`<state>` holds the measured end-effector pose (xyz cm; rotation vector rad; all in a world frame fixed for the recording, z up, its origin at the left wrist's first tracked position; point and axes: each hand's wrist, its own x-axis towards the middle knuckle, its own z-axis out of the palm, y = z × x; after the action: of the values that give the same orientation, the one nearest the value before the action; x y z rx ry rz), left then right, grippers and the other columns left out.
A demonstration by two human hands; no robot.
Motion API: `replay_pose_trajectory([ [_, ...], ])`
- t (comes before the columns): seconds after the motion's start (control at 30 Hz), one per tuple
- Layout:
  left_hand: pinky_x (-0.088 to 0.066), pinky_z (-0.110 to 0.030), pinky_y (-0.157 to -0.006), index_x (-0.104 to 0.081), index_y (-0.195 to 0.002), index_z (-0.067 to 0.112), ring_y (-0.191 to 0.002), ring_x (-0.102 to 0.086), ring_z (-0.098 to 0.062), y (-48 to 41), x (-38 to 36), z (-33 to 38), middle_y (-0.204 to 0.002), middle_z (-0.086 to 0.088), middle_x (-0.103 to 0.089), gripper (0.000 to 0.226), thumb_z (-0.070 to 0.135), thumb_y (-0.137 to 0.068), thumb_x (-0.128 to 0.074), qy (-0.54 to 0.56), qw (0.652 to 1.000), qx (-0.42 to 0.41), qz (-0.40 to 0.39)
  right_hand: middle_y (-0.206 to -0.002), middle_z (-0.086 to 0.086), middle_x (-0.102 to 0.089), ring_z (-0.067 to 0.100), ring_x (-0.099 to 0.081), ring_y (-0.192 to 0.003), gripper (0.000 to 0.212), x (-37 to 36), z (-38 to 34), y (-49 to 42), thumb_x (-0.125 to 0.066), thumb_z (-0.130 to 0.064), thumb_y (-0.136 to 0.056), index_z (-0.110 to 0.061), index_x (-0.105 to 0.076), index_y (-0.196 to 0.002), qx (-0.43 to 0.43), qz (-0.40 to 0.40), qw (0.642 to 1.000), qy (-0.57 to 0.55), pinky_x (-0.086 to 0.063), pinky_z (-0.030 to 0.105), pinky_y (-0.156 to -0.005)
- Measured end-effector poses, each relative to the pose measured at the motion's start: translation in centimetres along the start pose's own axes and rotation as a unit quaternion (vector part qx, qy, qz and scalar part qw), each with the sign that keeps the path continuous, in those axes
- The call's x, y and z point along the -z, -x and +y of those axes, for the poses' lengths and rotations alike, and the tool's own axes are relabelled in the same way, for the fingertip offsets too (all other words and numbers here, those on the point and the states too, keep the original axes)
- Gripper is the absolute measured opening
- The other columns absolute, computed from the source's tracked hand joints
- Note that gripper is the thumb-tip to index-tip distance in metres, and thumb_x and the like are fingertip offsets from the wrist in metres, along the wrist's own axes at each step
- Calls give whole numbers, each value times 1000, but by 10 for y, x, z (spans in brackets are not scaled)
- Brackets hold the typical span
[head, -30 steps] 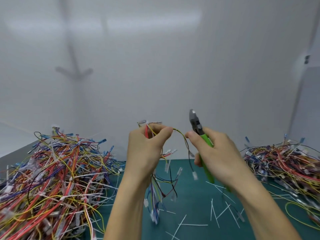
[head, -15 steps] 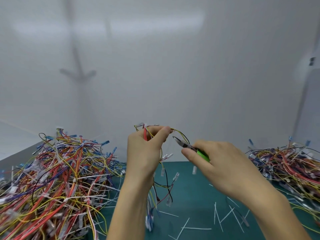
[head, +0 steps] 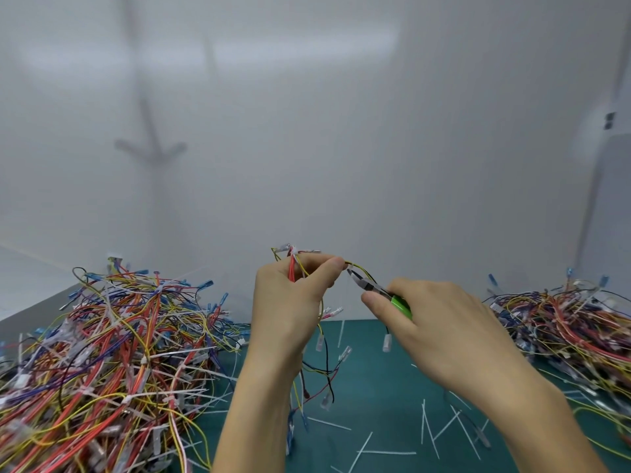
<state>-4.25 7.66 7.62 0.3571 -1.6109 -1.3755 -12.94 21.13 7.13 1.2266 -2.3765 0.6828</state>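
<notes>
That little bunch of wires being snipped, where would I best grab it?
Grip the wire bundle just below its gathered top, where the left hand holds it, coming from the left: strands sit together there, the tails hang loose below, and the cutters point in from the right.

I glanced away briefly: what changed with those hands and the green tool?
The right hand swung the green-handled cutters down from upright to point left, tip now at the wire beside the left hand. That hand still grips the wire bundle; the left pile and right pile lie unchanged.
</notes>
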Motion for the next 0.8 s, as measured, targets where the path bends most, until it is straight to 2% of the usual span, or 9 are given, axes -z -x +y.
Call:
replay_pose_trajectory([
  [0.07,-35,-4,-46,-75,-71,16,-42,-47,2,1,-1,1,-51,16,-60,12,14,-84,-74,1,1000,2,-4,-70,-3,-55,24,-57,-75,56,0,1,0,-23,-71,-91,-22,-47,-76,1,3,1000,0,-34,34,-55],
  [0.2,-34,-4,-45,-75,-72,14,-39,-45,2,1,0,2,-50,15,-58,12,13,-83,-74,3,1000,5,-7,-69,-1,-55,24,-57,-74,58,0,2,0,-21,-72,-89,-22,-46,-75,6,5,1000,2,-32,33,-53],
  [0.37,-38,-5,-50,-76,-70,15,-50,-51,4,1,2,1,-52,15,-61,12,12,-82,-75,-1,1000,2,-8,-67,-2,-55,23,-57,-72,58,1,3,0,-23,-72,-89,-21,-47,-75,7,4,1000,1,-32,31,-52],
  [0.63,-40,-5,-52,-77,-71,16,-54,-54,5,0,4,2,-54,13,-63,12,11,-82,-75,-11,1000,-1,-20,-64,-2,-53,17,-54,-67,59,2,3,0,-25,-73,-90,-21,-49,-74,6,1,1000,6,-30,30,-50],
  [0.8,-37,-5,-47,-76,-70,16,-45,-49,4,1,5,3,-51,14,-62,14,9,-82,-75,-9,1000,3,-21,-63,-1,-52,20,-53,-68,60,2,4,-1,-25,-75,-89,-21,-50,-75,6,-6,1000,9,-29,31,-50],
])
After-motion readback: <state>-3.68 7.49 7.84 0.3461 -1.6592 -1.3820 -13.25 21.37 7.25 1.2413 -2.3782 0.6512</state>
